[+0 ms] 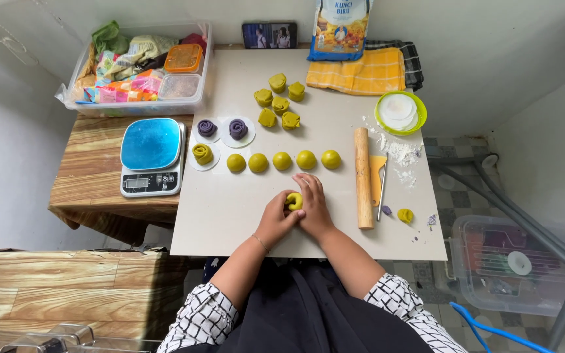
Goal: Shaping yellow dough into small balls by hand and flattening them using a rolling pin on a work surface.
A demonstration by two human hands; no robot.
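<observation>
Both hands, left hand (pixel 274 219) and right hand (pixel 314 208), are pressed together around a yellow-green dough piece (pixel 293 201) at the table's (pixel 230 216) near edge. Fingers hide most of the dough, so its underside is unseen. A wooden rolling pin (pixel 363 178) lies just right.

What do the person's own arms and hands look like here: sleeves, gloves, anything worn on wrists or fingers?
Both hands are bare, with no gloves: the left hand and the right hand. The forearms are uncovered up to about the elbows, where white sleeves with a black grid check begin. A thin band seems to circle the left wrist. Any rings are too small to tell.
</observation>
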